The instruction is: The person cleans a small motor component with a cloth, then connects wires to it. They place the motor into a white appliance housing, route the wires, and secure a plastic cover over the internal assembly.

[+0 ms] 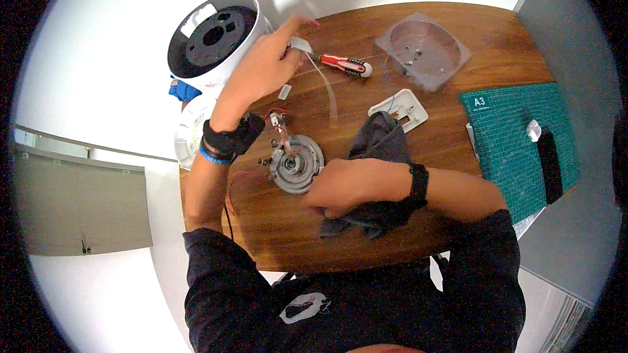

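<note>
My left hand reaches over the far left of the table, forefinger stretched out and thumb apart from it. Between them shows a small whitish piece; a pale translucent strip hangs near it. Beside this hand lies a red, black and white screwdriver. My right hand, slightly blurred, is closed at the right edge of a round metal motor-like part with red wires. What its curled fingers hold, if anything, is hidden. Under and around this hand lies a dark grey cloth.
A white cylindrical housing with a black interior stands at the far left. At the far right lies a translucent square piece with a round recess holding small parts. Nearer are a white plastic plate and a green cutting mat bearing a black strap.
</note>
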`<state>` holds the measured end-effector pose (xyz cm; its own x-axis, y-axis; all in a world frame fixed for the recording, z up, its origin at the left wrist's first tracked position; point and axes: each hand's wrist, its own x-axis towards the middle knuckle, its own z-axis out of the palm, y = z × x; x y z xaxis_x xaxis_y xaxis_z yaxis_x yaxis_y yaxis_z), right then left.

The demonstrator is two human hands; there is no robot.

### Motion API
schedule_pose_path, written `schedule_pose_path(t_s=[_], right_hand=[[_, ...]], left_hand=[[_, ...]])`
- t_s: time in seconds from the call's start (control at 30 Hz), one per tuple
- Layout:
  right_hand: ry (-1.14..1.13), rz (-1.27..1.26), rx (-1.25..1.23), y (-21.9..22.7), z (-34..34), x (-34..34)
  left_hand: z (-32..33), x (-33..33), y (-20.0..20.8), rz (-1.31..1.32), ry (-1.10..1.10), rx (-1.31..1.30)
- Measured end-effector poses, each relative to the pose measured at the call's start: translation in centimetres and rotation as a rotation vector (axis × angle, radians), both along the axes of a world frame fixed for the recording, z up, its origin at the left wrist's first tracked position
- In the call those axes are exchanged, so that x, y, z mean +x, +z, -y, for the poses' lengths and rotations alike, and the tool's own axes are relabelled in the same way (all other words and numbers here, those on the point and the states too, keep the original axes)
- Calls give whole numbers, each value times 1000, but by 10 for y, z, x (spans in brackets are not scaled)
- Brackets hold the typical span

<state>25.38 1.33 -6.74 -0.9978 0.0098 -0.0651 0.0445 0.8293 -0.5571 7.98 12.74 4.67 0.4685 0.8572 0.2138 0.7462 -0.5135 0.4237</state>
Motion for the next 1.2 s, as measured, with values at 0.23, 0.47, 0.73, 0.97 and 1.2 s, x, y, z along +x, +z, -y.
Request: schedule_pose_path(t_s=[0.23,0.47,0.73,0.97,1.2], right_hand=[[-33,29,54,16,4,2],[-234,-111,-1,91,-14,20],[-870,-603,89,154,-32,22],[-721,-744,328,129,-56,-19],[-727,-755,385,119,-58,-17]], left_hand=[[41,-36,12,145,-139,-216],[68,-60,34,88,-24,-331],[71,-75,28,397,-26,-362],[88,-65,20,450,-48,-227],[92,-65,25,313,3,-165]])
